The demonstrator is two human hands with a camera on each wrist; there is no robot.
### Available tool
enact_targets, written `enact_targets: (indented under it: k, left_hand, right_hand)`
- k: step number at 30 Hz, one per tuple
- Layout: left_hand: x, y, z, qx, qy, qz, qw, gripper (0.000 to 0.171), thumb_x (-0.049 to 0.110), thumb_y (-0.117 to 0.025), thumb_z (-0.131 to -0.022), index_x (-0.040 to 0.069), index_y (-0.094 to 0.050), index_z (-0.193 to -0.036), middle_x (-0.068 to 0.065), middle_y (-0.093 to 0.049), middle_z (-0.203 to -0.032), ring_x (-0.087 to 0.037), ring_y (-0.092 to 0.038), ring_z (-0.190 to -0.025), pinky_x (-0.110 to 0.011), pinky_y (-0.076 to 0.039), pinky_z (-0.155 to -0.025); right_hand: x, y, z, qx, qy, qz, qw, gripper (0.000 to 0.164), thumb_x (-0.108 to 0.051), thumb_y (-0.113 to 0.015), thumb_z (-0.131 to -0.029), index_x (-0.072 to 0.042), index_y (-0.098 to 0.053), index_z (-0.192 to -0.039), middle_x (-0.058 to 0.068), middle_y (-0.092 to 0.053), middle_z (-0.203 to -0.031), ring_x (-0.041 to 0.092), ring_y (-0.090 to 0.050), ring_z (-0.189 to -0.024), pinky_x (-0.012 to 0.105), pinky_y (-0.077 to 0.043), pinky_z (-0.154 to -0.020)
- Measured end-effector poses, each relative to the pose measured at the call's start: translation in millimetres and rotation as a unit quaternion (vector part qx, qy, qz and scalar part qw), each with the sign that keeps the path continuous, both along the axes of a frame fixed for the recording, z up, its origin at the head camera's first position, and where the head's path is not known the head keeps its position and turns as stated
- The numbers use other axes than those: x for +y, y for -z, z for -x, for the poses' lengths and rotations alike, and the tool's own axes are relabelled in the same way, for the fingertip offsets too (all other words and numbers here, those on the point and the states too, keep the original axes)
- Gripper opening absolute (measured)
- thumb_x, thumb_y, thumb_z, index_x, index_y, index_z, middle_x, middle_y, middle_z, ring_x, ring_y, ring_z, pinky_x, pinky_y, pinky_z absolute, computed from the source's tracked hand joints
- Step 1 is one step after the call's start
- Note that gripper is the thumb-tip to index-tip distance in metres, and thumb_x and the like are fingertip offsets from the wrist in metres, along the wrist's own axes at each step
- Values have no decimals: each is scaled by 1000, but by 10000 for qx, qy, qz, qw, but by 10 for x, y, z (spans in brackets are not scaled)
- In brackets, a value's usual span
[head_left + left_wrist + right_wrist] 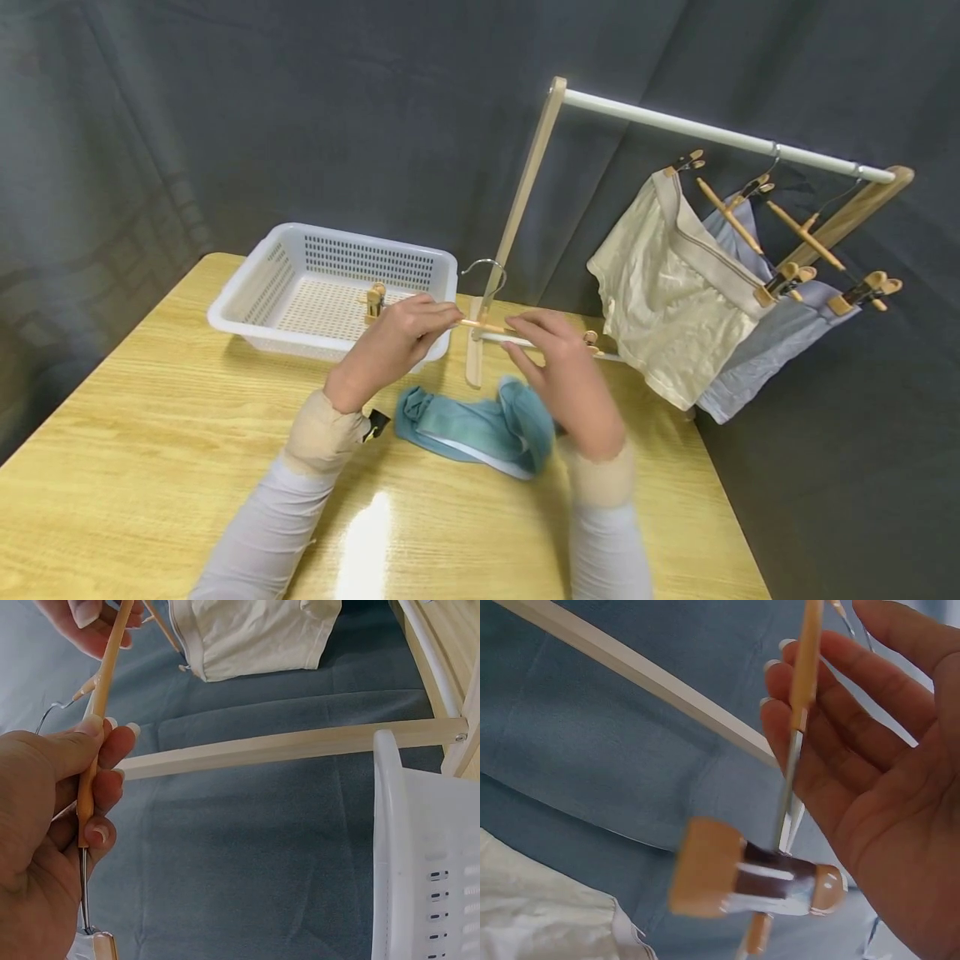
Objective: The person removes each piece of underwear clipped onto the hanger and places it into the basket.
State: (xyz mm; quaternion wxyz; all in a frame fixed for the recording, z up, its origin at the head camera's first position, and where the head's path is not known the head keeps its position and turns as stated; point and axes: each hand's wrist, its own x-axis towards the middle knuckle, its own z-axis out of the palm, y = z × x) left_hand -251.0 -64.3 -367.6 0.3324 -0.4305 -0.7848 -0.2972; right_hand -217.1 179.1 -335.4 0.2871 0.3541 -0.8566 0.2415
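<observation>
My left hand (393, 346) pinches the wooden bar of a clip hanger (480, 326) between thumb and fingers, above the table. The hanger's metal hook points up, and one wooden clip (375, 300) sits beyond the left hand. My right hand (570, 375) is at the other end of the bar, its thumb apart from the loosely bent fingers. In the right wrist view the fingers lie beside the bar without closing round it, and a wooden clip (705, 866) is on the metal rod below. A teal garment (472, 425) lies folded on the table under both hands.
A white perforated basket (255, 329) stands at the back left. To the right, a wooden rack with a white rail (690, 122) carries a cream pair of shorts (667, 275) and grey-blue garments (780, 350) on clip hangers. A dark curtain (337, 108) hangs behind.
</observation>
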Motion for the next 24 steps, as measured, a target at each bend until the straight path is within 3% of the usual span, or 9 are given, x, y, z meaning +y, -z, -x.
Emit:
enact_targets:
  k: [6, 13, 24]
  left_hand:
    - [15, -8, -14, 55, 31, -22, 10000, 26, 2, -59, -85, 6, -66, -109, -5, -67, -108, -16, -56, -87, -26, -49, -75]
    - [44, 10, -1, 59, 111, -88, 9999, 20, 5, -57, -88, 7, -67, -105, -2, -68, -102, -12, -55, -84, -25, -49, -74]
    - [155, 76, -7, -411, -120, -147, 9990, 21, 8, -62, -85, 6, -68, -105, -6, -63, -103, -15, -55, -93, -24, -49, -78]
  right_hand:
    - [-23, 24, 44, -146, 151, -242, 9995, 32, -24, -64, -85, -10, -65, -114, 4, -63, -103, 17, -58, -93, 33, -51, -77]
    - [-19, 54, 86, -226, 150, -302, 9992, 28, -13, -64, -84, -12, -67, -112, -2, -64, -89, 8, -52, -67, 24, -47, -57]
    - [62, 58, 131, -634, 247, -489, 9965, 26, -10, -66, -83, -14, -69, -108, -5, -62, -81, 7, -45, -58, 23, -41, -50]
